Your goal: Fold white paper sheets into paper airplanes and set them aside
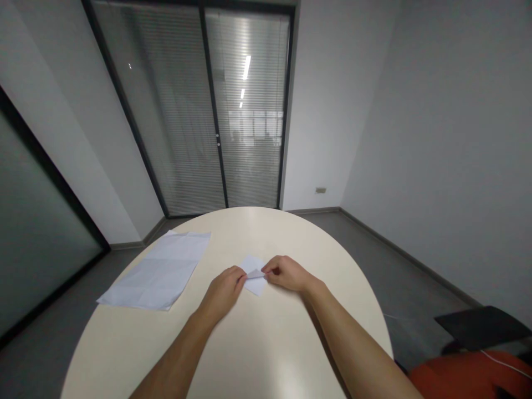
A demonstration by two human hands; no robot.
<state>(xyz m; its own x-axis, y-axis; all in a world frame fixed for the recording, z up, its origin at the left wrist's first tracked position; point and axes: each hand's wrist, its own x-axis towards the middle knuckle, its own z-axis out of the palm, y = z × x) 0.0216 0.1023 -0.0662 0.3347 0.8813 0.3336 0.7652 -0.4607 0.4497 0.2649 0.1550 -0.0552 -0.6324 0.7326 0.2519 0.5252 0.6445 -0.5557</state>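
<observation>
A small folded piece of white paper (254,284) lies near the middle of the table, with a raised fold running across it. My left hand (226,288) pinches the left end of that fold between thumb and fingers. At the right end, my right hand (286,272) grips the paper the same way, its thumb and fingertips closed. Parts of the paper's left and right corners are hidden behind my fingers.
The round cream table (291,338) fills the space before me. Creased white sheets (166,271) lie at its left edge. An orange and black chair (461,371) stands at the lower right. Behind the table is a glass door (253,166) with blinds.
</observation>
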